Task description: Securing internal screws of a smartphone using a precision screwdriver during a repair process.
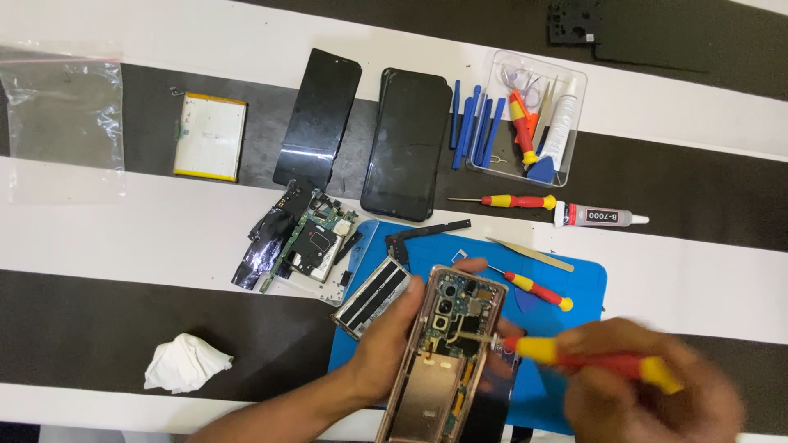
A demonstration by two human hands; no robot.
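My left hand (pixel 392 328) grips an opened phone body (pixel 447 353) by its left edge, tilted over a blue work mat (pixel 574 275); its circuit boards and a copper-coloured plate show. My right hand (pixel 648 394), blurred, holds a red and yellow screwdriver (pixel 587 358) whose tip touches the phone's inside near the middle. A removed battery (pixel 373 297) lies just left of the phone.
Behind lie two dark phone panels (pixel 318 117) (pixel 407 143), a white battery (pixel 211 135), loose boards (pixel 312 242), a clear tray of tools (pixel 529 115), two more screwdrivers (pixel 509 201) (pixel 538 290), tweezers (pixel 529 254), a glue tube (pixel 599 216), a tissue (pixel 185 363) and a plastic bag (pixel 61 102).
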